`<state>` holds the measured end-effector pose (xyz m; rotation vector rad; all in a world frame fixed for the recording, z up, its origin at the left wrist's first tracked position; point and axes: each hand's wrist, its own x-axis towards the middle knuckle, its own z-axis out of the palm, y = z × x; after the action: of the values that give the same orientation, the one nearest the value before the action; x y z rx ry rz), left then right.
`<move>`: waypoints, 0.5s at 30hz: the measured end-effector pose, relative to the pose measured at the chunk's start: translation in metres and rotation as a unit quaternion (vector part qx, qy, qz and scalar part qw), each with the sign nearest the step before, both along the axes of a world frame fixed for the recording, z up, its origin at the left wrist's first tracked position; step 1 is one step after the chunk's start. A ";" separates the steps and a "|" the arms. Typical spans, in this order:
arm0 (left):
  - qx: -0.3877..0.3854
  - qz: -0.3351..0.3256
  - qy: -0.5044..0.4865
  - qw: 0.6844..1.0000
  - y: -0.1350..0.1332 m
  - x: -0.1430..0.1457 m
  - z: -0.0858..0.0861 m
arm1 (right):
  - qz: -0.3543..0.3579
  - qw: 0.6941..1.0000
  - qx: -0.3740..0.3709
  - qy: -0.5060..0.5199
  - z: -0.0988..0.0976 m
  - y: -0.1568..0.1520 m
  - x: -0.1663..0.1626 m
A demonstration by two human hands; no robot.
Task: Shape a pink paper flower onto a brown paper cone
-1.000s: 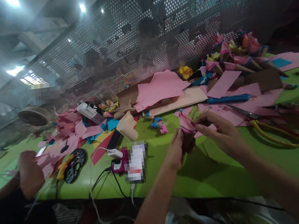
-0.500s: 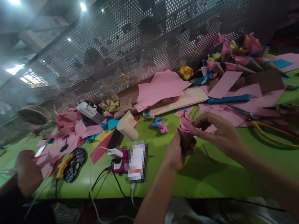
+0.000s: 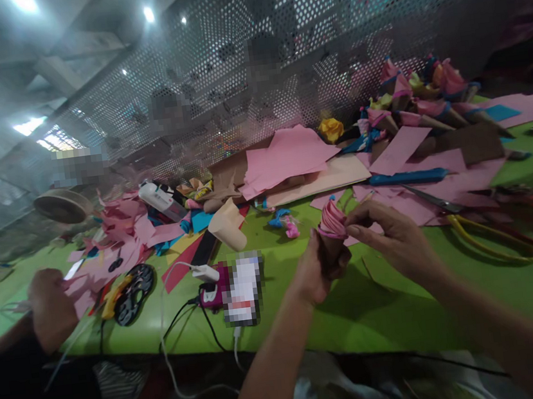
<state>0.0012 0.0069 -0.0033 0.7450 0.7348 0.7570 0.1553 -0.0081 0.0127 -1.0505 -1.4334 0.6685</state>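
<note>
My left hand (image 3: 315,271) is wrapped round the brown base of a paper ice cream cone (image 3: 333,221), which stands nearly upright. Its top is a twisted pink paper swirl with a small blue tip. Close beside the swirl's right side is my right hand (image 3: 392,236), its thumb and fingers pinched together. A thin light stick seems to show above those fingers, but what they hold is too small to make out. Just behind my left hand lie small blue and pink paper scraps (image 3: 285,222) on the green table (image 3: 360,327).
Yellow-handled scissors (image 3: 490,243) and a blue cutter (image 3: 408,177) lie to the right. Finished paper cones (image 3: 430,108) are piled at the back right, pink sheets (image 3: 290,157) in the middle. A phone (image 3: 243,291) charges by a power strip (image 3: 214,290). At left, a co-worker's arm (image 3: 51,310) rests.
My right fingertips have drawn back slightly to the right from the pink swirl, uncovering more of it. My left hand keeps its hold on the cone.
</note>
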 end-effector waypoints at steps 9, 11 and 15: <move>0.005 -0.056 -0.023 0.998 -0.002 -0.004 0.004 | -0.010 0.999 0.030 -0.019 -0.004 0.001 -0.002; 0.009 -0.066 -0.032 0.997 -0.002 -0.004 0.004 | -0.012 0.999 0.033 -0.022 -0.004 0.000 -0.001; 0.023 -0.056 -0.031 0.998 -0.004 -0.005 0.005 | 0.014 0.999 0.033 -0.012 -0.003 0.000 0.001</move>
<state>-0.0040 0.0028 0.0013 0.7941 0.6163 0.6945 0.1568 -0.0078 0.0094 -0.9919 -1.4836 0.6273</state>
